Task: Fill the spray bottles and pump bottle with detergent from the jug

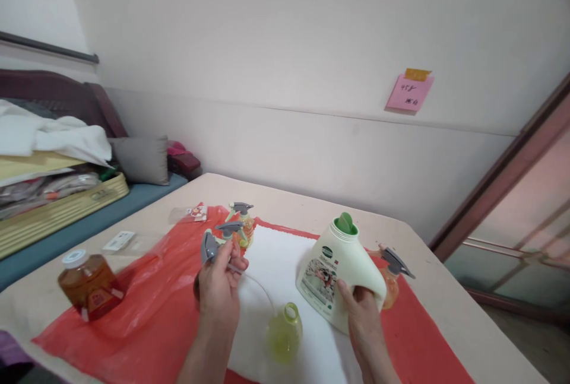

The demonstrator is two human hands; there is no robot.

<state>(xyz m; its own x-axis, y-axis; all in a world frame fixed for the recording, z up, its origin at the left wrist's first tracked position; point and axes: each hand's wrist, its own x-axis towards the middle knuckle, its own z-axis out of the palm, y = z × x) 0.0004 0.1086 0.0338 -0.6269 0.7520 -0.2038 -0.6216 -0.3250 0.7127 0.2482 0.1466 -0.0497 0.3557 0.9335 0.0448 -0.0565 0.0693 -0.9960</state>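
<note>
My left hand (219, 290) is closed round a grey trigger spray head (208, 247), whose thin clear tube curves down toward a small open yellow-green bottle (285, 332) standing on a white towel (276, 253). My right hand (361, 313) grips the handle of a pale green detergent jug (341, 274) with a green cap, tilted on the towel.
Two small spray bottles (240, 224) stand at the towel's far edge, another (392, 277) sits behind the jug. An amber bottle (89, 286) stands at the left on a red plastic sheet (151, 307). Small packets (119, 240) lie on the table. A bed with bedding is on the left.
</note>
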